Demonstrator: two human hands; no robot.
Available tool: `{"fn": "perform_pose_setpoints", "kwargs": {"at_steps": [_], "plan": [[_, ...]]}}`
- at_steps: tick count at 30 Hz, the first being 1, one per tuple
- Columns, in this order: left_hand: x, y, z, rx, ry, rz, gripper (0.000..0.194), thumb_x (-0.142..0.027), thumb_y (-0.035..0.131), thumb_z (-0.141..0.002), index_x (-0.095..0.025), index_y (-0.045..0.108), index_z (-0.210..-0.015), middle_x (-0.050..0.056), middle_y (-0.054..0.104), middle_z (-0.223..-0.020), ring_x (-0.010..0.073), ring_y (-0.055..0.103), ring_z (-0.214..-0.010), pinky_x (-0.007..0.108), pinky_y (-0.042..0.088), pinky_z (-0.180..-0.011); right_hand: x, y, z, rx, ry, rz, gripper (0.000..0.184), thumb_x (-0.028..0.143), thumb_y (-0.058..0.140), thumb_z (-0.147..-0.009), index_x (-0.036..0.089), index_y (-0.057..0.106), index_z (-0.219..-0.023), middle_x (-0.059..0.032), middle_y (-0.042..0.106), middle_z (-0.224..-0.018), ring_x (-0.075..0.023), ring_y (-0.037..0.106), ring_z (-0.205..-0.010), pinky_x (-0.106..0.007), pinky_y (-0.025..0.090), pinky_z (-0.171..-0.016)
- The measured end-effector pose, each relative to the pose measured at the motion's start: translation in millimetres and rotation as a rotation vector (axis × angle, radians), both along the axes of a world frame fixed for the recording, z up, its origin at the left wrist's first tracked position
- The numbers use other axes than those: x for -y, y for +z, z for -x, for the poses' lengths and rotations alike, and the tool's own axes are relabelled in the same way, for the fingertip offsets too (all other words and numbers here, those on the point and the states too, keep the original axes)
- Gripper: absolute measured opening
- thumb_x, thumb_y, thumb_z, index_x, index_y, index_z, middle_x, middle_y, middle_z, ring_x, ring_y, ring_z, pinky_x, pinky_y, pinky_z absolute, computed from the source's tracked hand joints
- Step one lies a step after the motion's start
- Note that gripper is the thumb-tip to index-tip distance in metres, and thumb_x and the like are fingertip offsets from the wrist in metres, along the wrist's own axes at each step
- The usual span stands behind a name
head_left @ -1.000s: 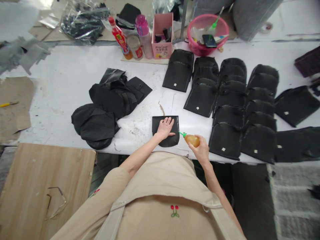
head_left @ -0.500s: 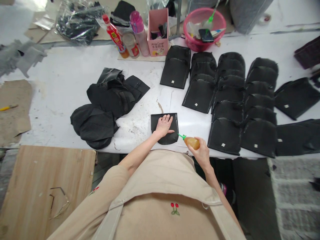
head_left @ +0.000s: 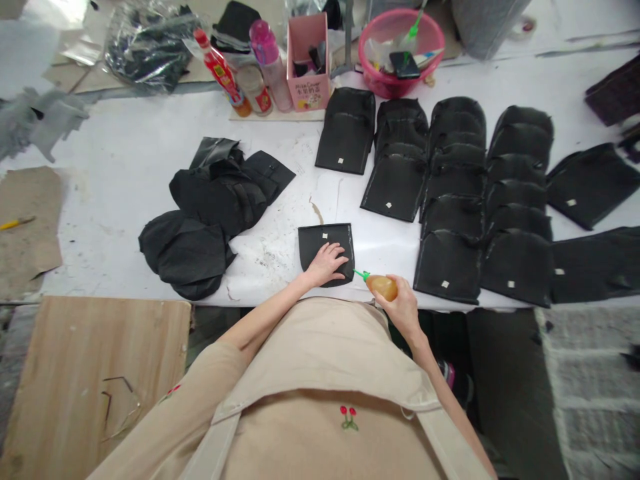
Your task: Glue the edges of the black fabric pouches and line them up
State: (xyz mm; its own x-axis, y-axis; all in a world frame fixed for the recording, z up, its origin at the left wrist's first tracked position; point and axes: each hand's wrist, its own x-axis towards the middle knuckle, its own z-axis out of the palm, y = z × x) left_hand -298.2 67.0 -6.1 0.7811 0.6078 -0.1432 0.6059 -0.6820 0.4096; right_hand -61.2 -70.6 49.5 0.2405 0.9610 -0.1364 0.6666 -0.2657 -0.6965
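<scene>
My left hand (head_left: 327, 262) lies flat, fingers spread, on the lower part of a black fabric piece (head_left: 325, 241) at the near edge of the white table (head_left: 125, 180). A small white tag shows near the piece's top. My right hand (head_left: 403, 307) grips an amber glue bottle (head_left: 383, 286) with a green nozzle. The nozzle tip points left and sits at the piece's lower right corner.
Rows of overlapping black pieces (head_left: 460, 200) cover the table's right half. A heap of black fabric (head_left: 210, 213) lies to the left. At the back stand bottles (head_left: 267, 63), a pink box (head_left: 307, 63) and a pink basin (head_left: 403, 50). A wooden board (head_left: 85, 373) sits lower left.
My left hand has slid down the black piece toward me, uncovering its white tag. The glue bottle's nozzle has come closer to the piece's lower right corner.
</scene>
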Motion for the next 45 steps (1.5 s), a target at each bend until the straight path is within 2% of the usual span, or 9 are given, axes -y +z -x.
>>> {"fn": "perform_pose_setpoints", "kwargs": {"at_steps": [7,14,19,24,30,37,40,45], "plan": [[0,-5.1,-1,0.034,0.02,0.008,0.052,-0.038,0.084,-0.077,-0.017,0.067,-0.121,0.018,0.057,-0.139,0.0371,0.042,-0.142,0.059,0.031,-0.119,11,5.1,4,-0.021,0.0,0.03,0.041,0.046,0.066,-0.083,0.021,0.059,-0.116,-0.011,0.066,-0.109,-0.0299,0.065,-0.1,-0.045,0.053,-0.088],[1,-6.1,-1,0.036,0.038,0.034,0.052,-0.035,0.084,-0.076,-0.017,0.066,-0.122,0.018,0.056,-0.14,0.0365,0.041,-0.143,0.06,0.029,-0.12,19,0.7,-1,-0.088,-0.008,0.068,0.044,0.048,0.069,-0.081,0.021,0.059,-0.115,-0.0106,0.067,-0.112,-0.0298,0.065,-0.103,-0.046,0.053,-0.091],[3,-7.7,-1,0.039,0.052,0.044,0.051,-0.033,0.083,-0.078,-0.017,0.065,-0.122,0.018,0.055,-0.141,0.035,0.039,-0.145,0.059,0.028,-0.121,18,-11.0,-12,-0.207,-0.029,0.084,0.049,0.051,0.073,-0.078,0.022,0.061,-0.115,-0.0106,0.067,-0.114,-0.0306,0.065,-0.105,-0.048,0.053,-0.094],[4,-7.1,-1,0.03,0.065,0.056,0.051,-0.034,0.083,-0.077,-0.02,0.065,-0.123,0.015,0.055,-0.142,0.0343,0.038,-0.145,0.06,0.028,-0.121,18,-26.4,-18,-0.315,-0.059,0.085,0.055,0.057,0.073,-0.076,0.023,0.061,-0.118,-0.0109,0.069,-0.113,-0.0319,0.067,-0.102,-0.049,0.056,-0.088],[4,-7.1,-1,0.034,0.077,0.075,0.052,-0.033,0.084,-0.077,-0.018,0.065,-0.123,0.016,0.055,-0.141,0.0338,0.038,-0.146,0.058,0.026,-0.123,22,-39.6,-26,-0.36,0.0,0.089,0.056,0.055,0.074,-0.078,0.024,0.06,-0.123,-0.0102,0.067,-0.117,-0.0309,0.066,-0.104,-0.048,0.057,-0.086],[3,-4.3,-2,0.032,0.08,0.073,0.051,-0.032,0.084,-0.077,-0.019,0.065,-0.122,0.015,0.055,-0.142,0.0342,0.039,-0.145,0.059,0.028,-0.122,17,-29.8,-41,-0.27,0.149,0.07,0.048,0.049,0.073,-0.081,0.026,0.061,-0.122,-0.0083,0.066,-0.117,-0.0288,0.064,-0.107,-0.045,0.055,-0.088],[3,-4.2,-2,0.034,0.078,0.072,0.051,-0.033,0.084,-0.077,-0.019,0.065,-0.122,0.015,0.055,-0.142,0.0338,0.039,-0.145,0.059,0.028,-0.122,16,-27.4,-39,-0.268,0.134,0.059,0.049,0.049,0.073,-0.081,0.026,0.061,-0.123,-0.009,0.066,-0.118,-0.0293,0.064,-0.107,-0.045,0.055,-0.088],[3,-3.8,-2,0.029,0.082,0.07,0.051,-0.033,0.084,-0.077,-0.02,0.065,-0.123,0.015,0.055,-0.142,0.0338,0.039,-0.145,0.059,0.028,-0.122,14,-33.4,-30,-0.307,0.089,0.037,0.051,0.05,0.074,-0.079,0.024,0.061,-0.121,-0.0101,0.066,-0.119,-0.0298,0.065,-0.108,-0.047,0.056,-0.089]]}}
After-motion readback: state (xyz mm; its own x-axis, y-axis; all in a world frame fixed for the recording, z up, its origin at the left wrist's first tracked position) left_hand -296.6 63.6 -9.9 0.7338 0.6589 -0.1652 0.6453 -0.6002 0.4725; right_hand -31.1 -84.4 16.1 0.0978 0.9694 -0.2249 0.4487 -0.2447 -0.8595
